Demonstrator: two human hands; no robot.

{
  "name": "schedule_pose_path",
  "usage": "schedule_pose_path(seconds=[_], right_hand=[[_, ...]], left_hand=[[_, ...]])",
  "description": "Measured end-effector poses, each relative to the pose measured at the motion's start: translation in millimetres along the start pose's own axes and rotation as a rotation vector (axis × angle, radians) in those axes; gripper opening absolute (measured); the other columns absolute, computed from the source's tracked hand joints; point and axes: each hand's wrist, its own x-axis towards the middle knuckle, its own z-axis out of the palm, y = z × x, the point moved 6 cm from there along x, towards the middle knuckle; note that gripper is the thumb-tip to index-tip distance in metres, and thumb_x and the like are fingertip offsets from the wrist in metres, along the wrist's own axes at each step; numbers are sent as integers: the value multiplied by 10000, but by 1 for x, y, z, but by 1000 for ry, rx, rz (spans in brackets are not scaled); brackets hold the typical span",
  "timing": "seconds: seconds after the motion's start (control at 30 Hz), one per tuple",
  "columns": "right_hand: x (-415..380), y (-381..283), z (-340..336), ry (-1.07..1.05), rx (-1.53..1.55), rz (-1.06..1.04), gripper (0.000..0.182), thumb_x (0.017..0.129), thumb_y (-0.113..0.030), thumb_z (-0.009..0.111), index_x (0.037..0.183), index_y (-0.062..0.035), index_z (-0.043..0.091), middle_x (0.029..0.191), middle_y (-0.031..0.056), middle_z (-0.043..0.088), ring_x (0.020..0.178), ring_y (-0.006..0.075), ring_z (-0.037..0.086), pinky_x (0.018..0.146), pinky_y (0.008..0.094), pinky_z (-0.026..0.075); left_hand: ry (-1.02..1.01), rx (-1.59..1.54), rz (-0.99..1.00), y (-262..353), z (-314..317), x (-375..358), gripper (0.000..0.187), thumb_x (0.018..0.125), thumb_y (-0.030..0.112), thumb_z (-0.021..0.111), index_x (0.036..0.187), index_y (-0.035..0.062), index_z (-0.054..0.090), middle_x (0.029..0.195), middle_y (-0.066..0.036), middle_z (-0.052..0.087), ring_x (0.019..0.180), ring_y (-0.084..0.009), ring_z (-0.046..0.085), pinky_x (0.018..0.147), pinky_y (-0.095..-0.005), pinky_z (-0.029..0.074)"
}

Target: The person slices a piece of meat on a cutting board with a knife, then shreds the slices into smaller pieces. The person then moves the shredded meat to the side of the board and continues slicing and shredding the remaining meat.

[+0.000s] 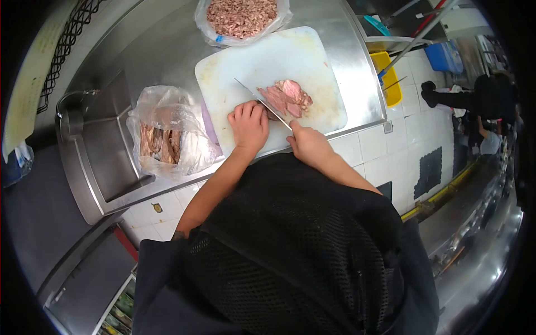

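Note:
My right hand (309, 146) is closed round the handle of a knife (262, 101), whose long blade slants up and left across a white cutting board (268, 53). My left hand (249, 125) presses down on a dark piece of meat (271, 115) just left of the blade, its fingers bent over it. Most of that piece is hidden by the fingers and the blade. On the blade's right side lie several pinkish meat slices (287, 96), loosely overlapping on the board.
A clear bag of browned meat pieces (162, 139) rests left of the board, beside a steel sink (106, 145). Behind the board stands a bag of chopped meat (241, 17). A yellow bucket (393, 92) is on the tiled floor at right; another person (491, 100) is farther right.

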Motion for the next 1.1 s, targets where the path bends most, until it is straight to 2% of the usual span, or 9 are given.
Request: schedule_pose_path(seconds=[0.13, 0.23, 0.37, 0.43, 0.5, 0.6, 0.97, 1.03, 1.1], right_hand=[[-29, -12, -34, -54, 98, -56, 282, 977, -159, 694, 1115, -5, 502, 861, 292, 700, 851, 519, 683, 736, 606, 526], [-49, -6, -36, -203, -3, 81, 295, 980, -168, 697, 1108, -7, 485, 858, 290, 694, 860, 523, 678, 743, 600, 519], [-21, 19, 7, -54, 37, 15, 292, 982, -176, 694, 1113, -4, 498, 887, 296, 701, 877, 520, 682, 765, 587, 522], [-1, 22, 2, -10, 45, 27, 290, 980, -181, 696, 1119, -1, 517, 900, 294, 707, 887, 517, 685, 776, 583, 523], [12, 23, -6, -14, 194, -3, 285, 971, -192, 703, 1129, 3, 566, 926, 280, 721, 901, 509, 689, 801, 574, 529], [1, 14, -27, 4, 136, 16, 283, 963, -194, 711, 1124, 4, 590, 914, 266, 728, 907, 504, 691, 818, 564, 537], [-60, -36, -58, -176, -28, 46, 298, 974, -149, 693, 1145, 7, 505, 847, 282, 711, 837, 519, 689, 733, 594, 535], [-65, -35, -59, -254, -8, 137, 308, 976, -143, 688, 1155, 23, 500, 831, 291, 700, 834, 526, 681, 722, 602, 524], [-53, -31, -45, -183, 10, 87, 313, 973, -138, 687, 1165, 24, 501, 834, 296, 698, 837, 525, 681, 726, 606, 522]], left_hand=[[-25, 4, 4, -1, 2, -2, 139, 920, 172, 698, 1051, 129, 694, 1162, -24, 658, 1146, -280, 577, 977, -468, 379], [7, -2, 10, 1, 0, 0, 121, 924, 176, 694, 1038, 136, 695, 1152, -20, 656, 1143, -276, 577, 972, -466, 377], [-3, 9, 26, 2, 0, -2, 105, 928, 186, 693, 1022, 139, 688, 1145, -21, 654, 1141, -275, 577, 967, -469, 375], [-2, -1, 51, 3, -1, 1, 103, 929, 187, 692, 1021, 139, 686, 1146, -23, 655, 1141, -275, 577, 967, -470, 375], [-1, -21, 29, 3, -2, -1, 103, 932, 185, 690, 1021, 135, 682, 1142, -28, 656, 1133, -280, 582, 964, -465, 380], [23, -114, -32, -3, -2, -2, 99, 933, 175, 687, 1021, 130, 682, 1135, -35, 655, 1122, -285, 589, 960, -459, 388], [18, -42, -12, -2, -2, -3, 157, 890, 128, 697, 1046, 111, 691, 1155, -34, 656, 1134, -282, 580, 981, -469, 385], [12, -55, -11, -3, 0, -4, 167, 881, 127, 699, 1047, 112, 691, 1157, -34, 655, 1134, -281, 580, 980, -470, 384], [4, -36, -9, -4, 3, -4, 172, 872, 131, 701, 1042, 113, 686, 1154, -35, 652, 1137, -278, 578, 980, -473, 383]])
